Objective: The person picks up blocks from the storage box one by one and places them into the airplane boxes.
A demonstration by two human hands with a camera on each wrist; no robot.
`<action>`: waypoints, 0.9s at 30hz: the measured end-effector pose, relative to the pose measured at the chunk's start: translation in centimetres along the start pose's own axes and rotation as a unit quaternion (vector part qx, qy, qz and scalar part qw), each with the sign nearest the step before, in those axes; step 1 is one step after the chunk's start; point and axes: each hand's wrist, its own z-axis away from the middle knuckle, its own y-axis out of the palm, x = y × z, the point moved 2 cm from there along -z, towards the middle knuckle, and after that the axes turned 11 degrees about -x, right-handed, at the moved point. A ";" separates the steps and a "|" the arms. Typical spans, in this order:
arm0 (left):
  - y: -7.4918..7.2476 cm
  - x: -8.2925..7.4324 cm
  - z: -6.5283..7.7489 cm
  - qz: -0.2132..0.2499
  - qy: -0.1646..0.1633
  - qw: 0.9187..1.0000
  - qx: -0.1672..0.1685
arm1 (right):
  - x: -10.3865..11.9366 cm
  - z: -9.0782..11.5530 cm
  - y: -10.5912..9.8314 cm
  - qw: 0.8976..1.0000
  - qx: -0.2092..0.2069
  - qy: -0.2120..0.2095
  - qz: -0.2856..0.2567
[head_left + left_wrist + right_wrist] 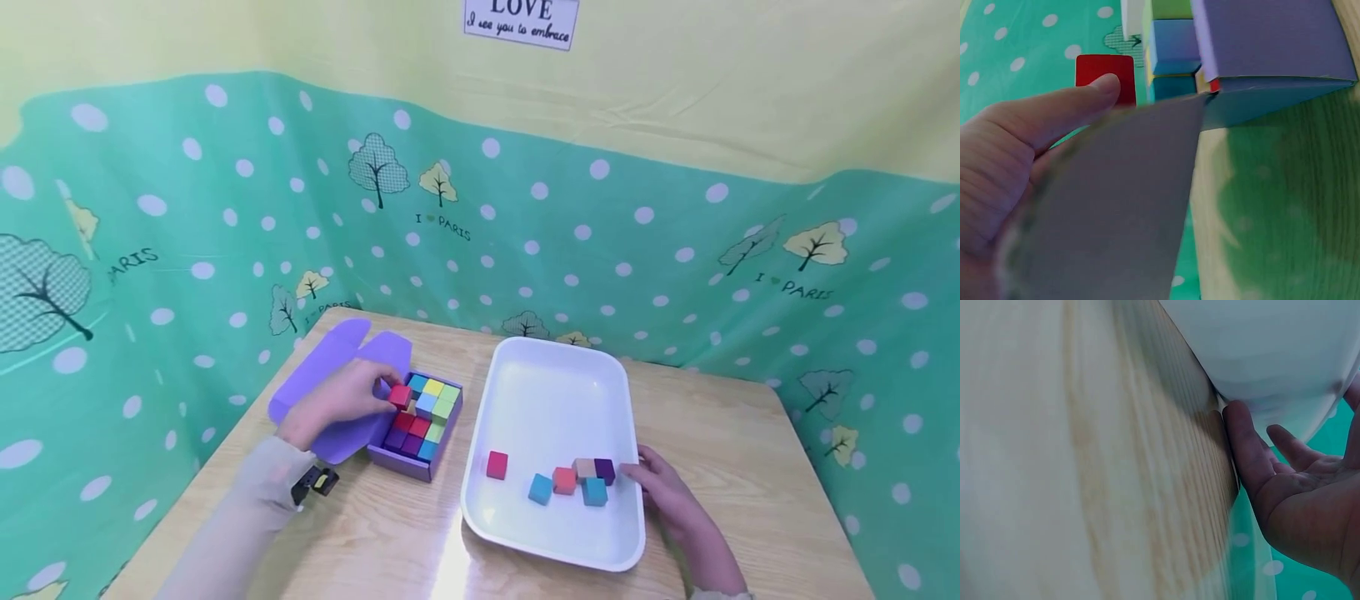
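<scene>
My left hand point(360, 390) pinches a red cube point(400, 397) between thumb and fingers, just above the purple box point(406, 463). Rows of coloured cubes fill most of that box, among them a light blue cube point(425, 405), purple ones and green ones. In the left wrist view the thumb lies on the face of the red cube point(1124, 94). At the right side of the white tray point(555, 546), my right hand point(671, 492) holds the wall, thumb over the rim and fingers low on the outside. The right wrist view shows those fingers point(1244, 434) against the tray.
Inside the tray lie several loose cubes: a red cube point(497, 465) apart on the left, a teal cube point(540, 489) and others grouped at the right. The box's purple lid point(318, 371) is folded back to the left. A patterned curtain point(540, 225) hangs behind the wooden table point(375, 533).
</scene>
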 end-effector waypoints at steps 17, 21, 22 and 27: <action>2.4 1.3 -1.0 0.010 0.016 1.000 -0.010 | 0.1 0.1 0.0 1.000 0.002 0.005 0.008; 2.8 1.7 -1.0 0.021 0.009 1.000 -0.015 | 0.1 -0.1 0.0 1.000 -0.001 0.002 0.005; 2.9 1.7 -1.0 0.023 0.007 1.000 -0.016 | 0.1 -0.1 0.0 1.000 -0.003 0.004 0.004; 3.4 2.1 -1.1 0.020 -0.001 1.000 -0.020 | 0.0 -0.1 0.1 1.000 -0.004 0.015 0.006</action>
